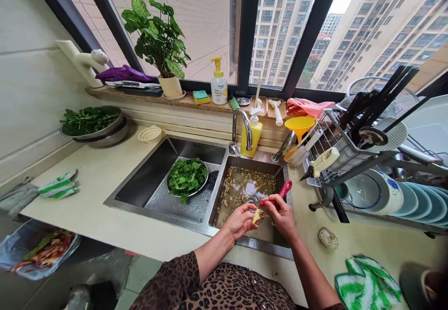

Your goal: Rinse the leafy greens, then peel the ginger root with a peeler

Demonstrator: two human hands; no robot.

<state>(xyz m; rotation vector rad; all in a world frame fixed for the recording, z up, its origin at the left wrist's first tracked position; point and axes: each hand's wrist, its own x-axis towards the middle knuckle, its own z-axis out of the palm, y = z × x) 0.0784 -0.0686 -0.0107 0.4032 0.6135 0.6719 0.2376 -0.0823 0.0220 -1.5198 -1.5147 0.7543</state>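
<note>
Over the right basin of the sink, my left hand (241, 220) is closed on a small, pale yellow piece of ginger (258, 216) with some brown skin on it. My right hand (281, 215) grips a red-handled peeler (286, 188), its handle end sticking up past my fingers. The peeler's working end is at the ginger, too small to make out. Beneath both hands, murky water with floating scraps fills the right basin (287, 174). A bowl of wet leafy greens (188, 178) sits in the left basin (140, 184).
The faucet (249, 132) rises behind the basins beside a yellow soap bottle (257, 137). At right stand a dish rack (332, 146), a brown lump (328, 238) and a green-striped cloth (367, 282). More greens (91, 121) fill stacked bowls at left; a waste bin (38, 249) hangs below the counter.
</note>
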